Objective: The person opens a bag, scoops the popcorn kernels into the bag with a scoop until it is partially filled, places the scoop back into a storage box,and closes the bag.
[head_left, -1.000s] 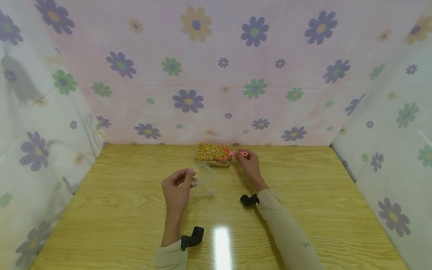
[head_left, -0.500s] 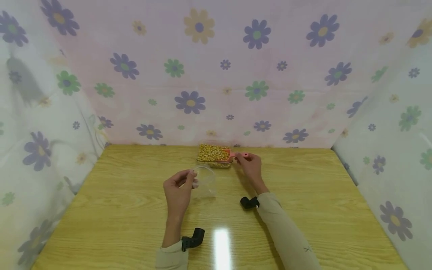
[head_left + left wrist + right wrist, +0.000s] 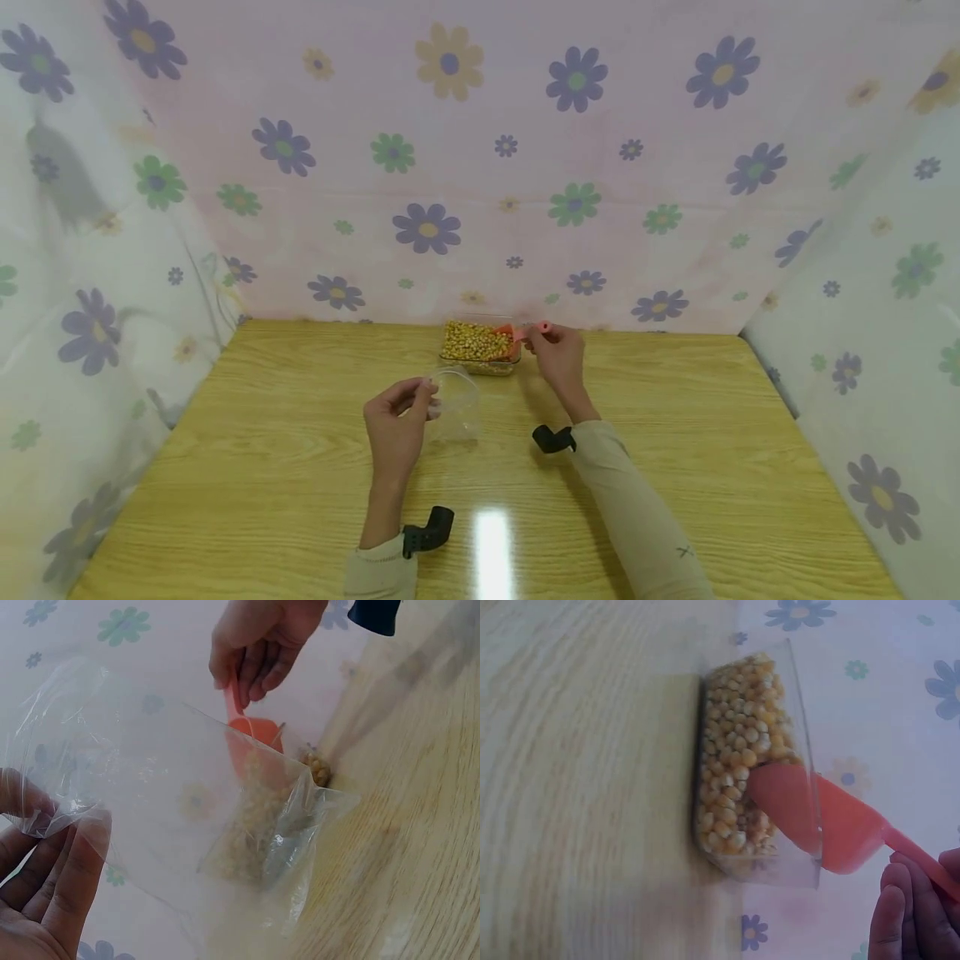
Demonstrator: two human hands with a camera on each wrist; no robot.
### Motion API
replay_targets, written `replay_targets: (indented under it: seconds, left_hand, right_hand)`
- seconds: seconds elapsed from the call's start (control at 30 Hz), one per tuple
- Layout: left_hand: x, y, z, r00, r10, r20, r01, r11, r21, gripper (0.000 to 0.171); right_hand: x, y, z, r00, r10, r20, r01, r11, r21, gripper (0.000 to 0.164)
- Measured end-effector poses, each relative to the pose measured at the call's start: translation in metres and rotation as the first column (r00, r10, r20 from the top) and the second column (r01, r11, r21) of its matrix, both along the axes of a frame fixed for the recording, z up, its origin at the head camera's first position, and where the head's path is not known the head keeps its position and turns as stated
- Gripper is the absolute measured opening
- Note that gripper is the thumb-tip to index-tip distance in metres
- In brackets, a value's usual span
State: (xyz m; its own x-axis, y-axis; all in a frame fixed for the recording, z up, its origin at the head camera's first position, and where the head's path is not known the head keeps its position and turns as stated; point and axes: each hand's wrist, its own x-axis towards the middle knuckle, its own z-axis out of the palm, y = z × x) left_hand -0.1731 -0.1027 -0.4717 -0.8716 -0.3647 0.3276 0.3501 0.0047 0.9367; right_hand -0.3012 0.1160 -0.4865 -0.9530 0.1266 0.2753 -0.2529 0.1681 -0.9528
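Note:
A clear rectangular container [image 3: 806,712] full of yellow corn kernels [image 3: 742,724] stands at the table's back edge. My right hand [image 3: 558,354] grips the handle of a coral-pink scoop [image 3: 784,802], whose front end is sunk among the kernels while the handle slants up to the right. In front of the container, my left hand [image 3: 397,417] pinches the edge of a clear plastic bag [image 3: 456,408] between thumb and fingers. The bag hangs down with its rounded mouth upward. Through its film the left wrist view shows the scoop [image 3: 259,746] and the kernels behind.
The wood-grain table [image 3: 285,467] stretches out on both sides of the hands. A flowered cloth [image 3: 480,167] rises right behind the container, with more cloth at left and right. Black wrist mounts [image 3: 429,530] sit on both sleeves.
The scoop's handle has tipped upward and its blade now slopes down into the kernels. My right hand has risen slightly with it. My left hand and the bag stay nearly still.

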Motion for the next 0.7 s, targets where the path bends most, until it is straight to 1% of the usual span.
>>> replay_targets:
  seconds: [0.1, 0.17, 0.23, 0.37, 0.43, 0.53, 0.6, 0.7]
  left_hand:
    - [0.0, 0.0, 0.0, 1.0, 0.001, -0.004, -0.001, 1.0, -0.001, 0.015]
    - [0.0, -0.001, 0.0, 1.0, 0.001, -0.004, -0.001, 1.0, -0.001, 0.015]
    - [0.0, -0.001, 0.0, 1.0, 0.001, -0.002, -0.001, 1.0, -0.003, 0.015]
    - [0.0, -0.003, 0.001, 1.0, -0.001, -0.003, 0.001, 1.0, -0.01, 0.015]
    - [0.0, -0.003, 0.001, 1.0, 0.0, -0.009, 0.0, 1.0, -0.013, 0.016]
    - [0.0, -0.004, 0.0, 1.0, 0.001, -0.018, -0.001, 1.0, -0.011, 0.016]
    - [0.0, -0.004, 0.0, 1.0, 0.001, -0.019, -0.001, 1.0, -0.006, 0.015]
    - [0.0, -0.003, 0.0, 1.0, -0.003, -0.018, 0.003, 1.0, -0.003, 0.015]
  right_hand:
    - [-0.001, 0.003, 0.006, 0.999, -0.019, -0.032, 0.018, 0.999, -0.03, 0.022]
    - [0.0, 0.006, 0.013, 0.999, -0.023, -0.023, 0.022, 0.999, -0.04, 0.022]
    - [0.0, 0.008, 0.015, 1.0, -0.017, -0.011, 0.017, 0.999, -0.047, 0.022]
    - [-0.001, 0.01, 0.016, 0.999, -0.033, 0.005, 0.033, 0.997, -0.071, 0.023]
    - [-0.004, 0.009, 0.011, 0.999, -0.03, 0.018, 0.032, 0.994, -0.109, 0.022]
    - [-0.004, 0.007, 0.006, 0.996, -0.008, 0.093, 0.024, 0.985, -0.173, 0.024]
    - [-0.005, 0.006, 0.003, 0.987, 0.013, 0.161, 0.023, 0.976, -0.217, 0.026]
    - [-0.005, 0.007, -0.002, 0.97, 0.024, 0.244, 0.044, 0.962, -0.269, 0.031]
